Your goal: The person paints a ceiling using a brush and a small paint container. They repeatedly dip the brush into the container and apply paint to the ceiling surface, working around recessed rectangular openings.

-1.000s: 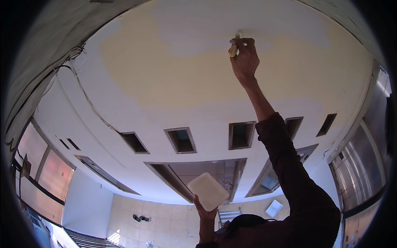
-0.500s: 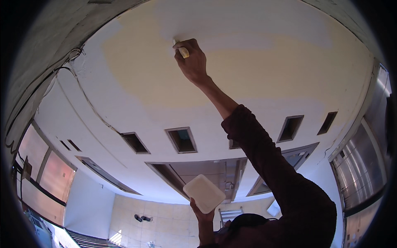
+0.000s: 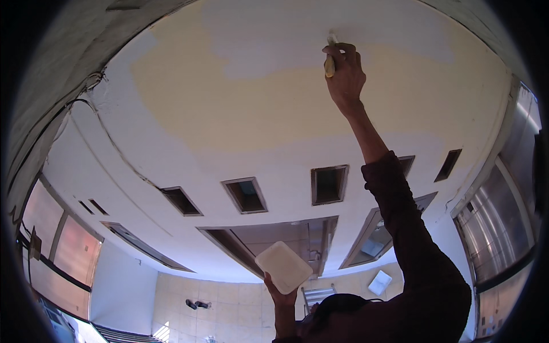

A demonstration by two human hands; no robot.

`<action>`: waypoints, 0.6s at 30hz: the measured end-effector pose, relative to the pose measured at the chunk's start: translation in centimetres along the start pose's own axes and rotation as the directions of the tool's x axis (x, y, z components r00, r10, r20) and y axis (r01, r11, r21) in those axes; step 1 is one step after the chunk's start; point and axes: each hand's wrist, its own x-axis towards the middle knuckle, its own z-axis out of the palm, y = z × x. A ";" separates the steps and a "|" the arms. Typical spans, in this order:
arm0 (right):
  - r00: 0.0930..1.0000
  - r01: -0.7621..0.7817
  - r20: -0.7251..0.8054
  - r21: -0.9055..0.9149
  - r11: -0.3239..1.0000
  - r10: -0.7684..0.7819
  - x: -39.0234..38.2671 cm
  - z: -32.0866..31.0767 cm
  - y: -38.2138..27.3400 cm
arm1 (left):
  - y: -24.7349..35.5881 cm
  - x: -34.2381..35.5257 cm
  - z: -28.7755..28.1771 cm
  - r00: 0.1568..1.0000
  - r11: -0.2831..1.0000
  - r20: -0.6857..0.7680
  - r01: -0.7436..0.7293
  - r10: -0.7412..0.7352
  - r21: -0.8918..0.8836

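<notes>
I am looking up at a ceiling [image 3: 240, 108] coated in patches of pale yellow and white filler. My right hand [image 3: 345, 77] is raised on a dark-sleeved arm and grips a yellow-handled scraper [image 3: 330, 60], whose blade end presses against the ceiling near the edge of a white patch. Lower down, my left hand [image 3: 281, 294] holds up a flat white square board [image 3: 283, 266] from below, tilted and apart from the ceiling.
Several rectangular recessed openings [image 3: 329, 184] line the ceiling below the coated area, with a larger recess [image 3: 274, 240] beneath them. A rough grey wall [image 3: 51, 97] with a hanging wire curves on the left. Windows [image 3: 497, 228] run along the right.
My right hand swept the scraper left across the ceiling half a second ago and has come back to the right. The left hand and board have barely shifted.
</notes>
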 end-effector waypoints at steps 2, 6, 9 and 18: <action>0.998 0.026 0.058 0.025 0.999 -0.028 -0.8 2.0 -3.3 | 0.1 -0.1 0.1 1.000 1.000 -0.002 0.001 -0.001 0.023; 0.987 0.045 0.142 0.179 0.983 -0.071 -1.9 4.6 -8.8 | -0.1 0.0 0.9 0.999 0.998 -0.039 -0.012 0.015 0.059; 0.980 -0.088 0.201 0.416 0.905 0.002 -1.5 3.6 -9.9 | 0.1 -0.1 0.6 1.000 0.998 -0.010 0.004 -0.004 0.060; 0.923 -0.275 -0.046 0.615 0.739 0.382 0.0 0.1 7.4 | -0.6 0.3 1.7 0.998 0.999 -0.051 0.036 -0.035 0.034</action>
